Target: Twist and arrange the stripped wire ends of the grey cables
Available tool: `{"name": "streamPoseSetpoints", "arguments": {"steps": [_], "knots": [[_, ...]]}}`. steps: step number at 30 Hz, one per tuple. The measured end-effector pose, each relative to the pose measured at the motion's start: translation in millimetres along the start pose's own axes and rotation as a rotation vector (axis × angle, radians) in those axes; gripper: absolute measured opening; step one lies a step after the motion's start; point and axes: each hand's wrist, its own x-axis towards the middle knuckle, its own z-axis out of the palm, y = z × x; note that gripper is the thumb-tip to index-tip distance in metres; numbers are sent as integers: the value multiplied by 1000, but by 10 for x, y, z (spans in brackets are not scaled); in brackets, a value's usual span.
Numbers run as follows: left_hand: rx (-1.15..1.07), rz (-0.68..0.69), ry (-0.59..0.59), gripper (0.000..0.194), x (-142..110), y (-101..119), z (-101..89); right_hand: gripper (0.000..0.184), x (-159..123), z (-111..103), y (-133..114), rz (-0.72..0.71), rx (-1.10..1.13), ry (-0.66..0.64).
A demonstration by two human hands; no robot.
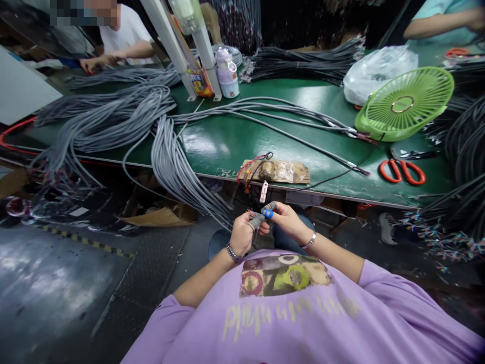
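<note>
My left hand (244, 233) is closed round the end of a cable, with thin reddish wire ends (250, 212) showing at its fingertips. Grey tape wraps the thumb. Against it, my right hand (290, 221) is pinched shut, with a blue band on its thumb and wrapping on a finger; what lies between its fingertips is too small to make out. Just beyond my hands, a small pink-and-white device (264, 192) hangs at the table edge, below a taped cardboard piece (284, 172) with red and black leads. A bundle of grey cables (182, 162) droops over the edge to the left.
On the green table (212, 146) lie several loose grey cables (280, 108), orange-handled scissors (402, 171), a green fan (405, 103), a plastic bag (379, 73) and a lilac bottle (227, 73). Black cable bundles (468, 151) hang at the right. Two people sit across the table.
</note>
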Motion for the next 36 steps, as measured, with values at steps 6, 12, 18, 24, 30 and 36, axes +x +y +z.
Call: {"name": "streamPoseSetpoints", "arguments": {"steps": [6,12,18,24,30,36], "knots": [[134,-97,-161,31,4,15,-15,22,32,15,-88,-98,-263,-115],[53,51,-12,29,13,-45,-31,18,107,38,-76,-206,-415,-43],[-94,156,130,25,26,-63,-11,31,110,144,7,44,-13,19],[-155,138,180,26,54,-28,-17,31,93,165,9,-27,-6,76],[-15,61,74,28,12,-23,-42,28,103,119,-18,-66,-99,18],[53,45,32,29,-4,-73,-48,30,115,105,-62,10,-27,-101]]}}
